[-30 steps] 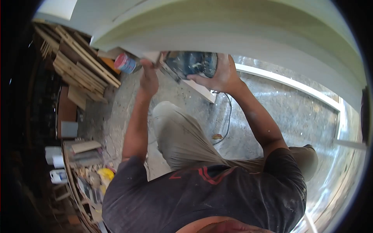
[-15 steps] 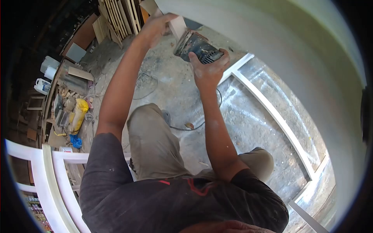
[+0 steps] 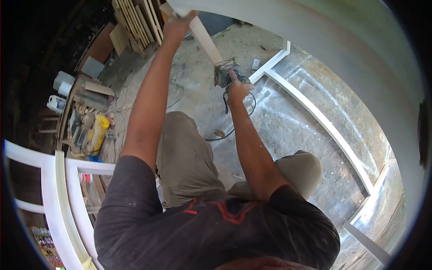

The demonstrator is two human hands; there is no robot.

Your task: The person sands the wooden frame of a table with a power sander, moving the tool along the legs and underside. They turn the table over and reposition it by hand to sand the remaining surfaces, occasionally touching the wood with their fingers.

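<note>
My right hand (image 3: pixel 237 89) grips a dark electric sander (image 3: pixel 225 72), which presses on a pale wooden bar (image 3: pixel 204 38). The bar slants from the sander up to my left hand (image 3: pixel 177 24), and that hand holds the bar's upper end against the edge of a big white curved panel (image 3: pixel 342 49). The sander's black cord (image 3: pixel 234 126) drops to the concrete floor below. My bent knees in beige trousers are under both arms.
A white wooden frame (image 3: pixel 310 110) lies on the dusty floor at right. Stacked wooden slats (image 3: pixel 137 18) lean at top left. A cluttered bench (image 3: pixel 85 128) with a yellow item and white jugs (image 3: pixel 58 96) stands at left. White railing pieces (image 3: pixel 58 198) sit at bottom left.
My right hand has pushed the sander farther from me and down along the bar. My left hand stays at the bar's upper end. The view has tilted, showing more floor and frame.
</note>
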